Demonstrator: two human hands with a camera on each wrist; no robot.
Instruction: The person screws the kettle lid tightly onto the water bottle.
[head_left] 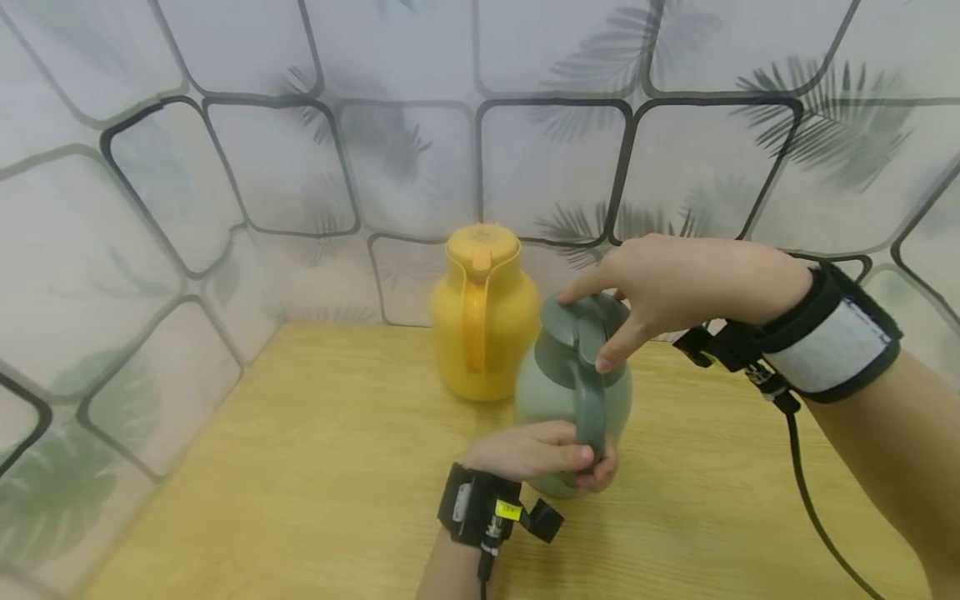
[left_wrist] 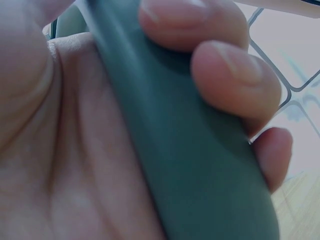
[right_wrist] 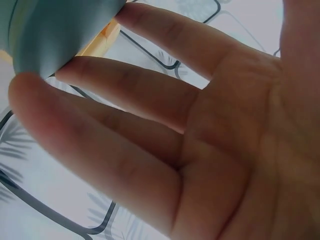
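A green vacuum jug (head_left: 550, 388) stands upright on the table. My left hand (head_left: 536, 454) grips its dark green handle (head_left: 589, 408), with the thumb across the near side. In the left wrist view, the fingers (left_wrist: 235, 75) curl round the handle. From the right, my right hand (head_left: 660, 279) spans the jug's lid (head_left: 561, 321), thumb at the lever side and index finger on the far left part. The right wrist view shows long, spread fingers (right_wrist: 130, 85) with their tips against the lid's edge. A yellow vacuum jug (head_left: 487, 317) stands just behind, lid on, handle facing me.
The wood-grain table (head_left: 322, 458) meets a patterned wall covering (head_left: 420, 167) close behind the jugs and on the left. A black cable (head_left: 806, 492) hangs from the right wrist strap (head_left: 828, 333). Another strap (head_left: 476, 504) wraps my left wrist.
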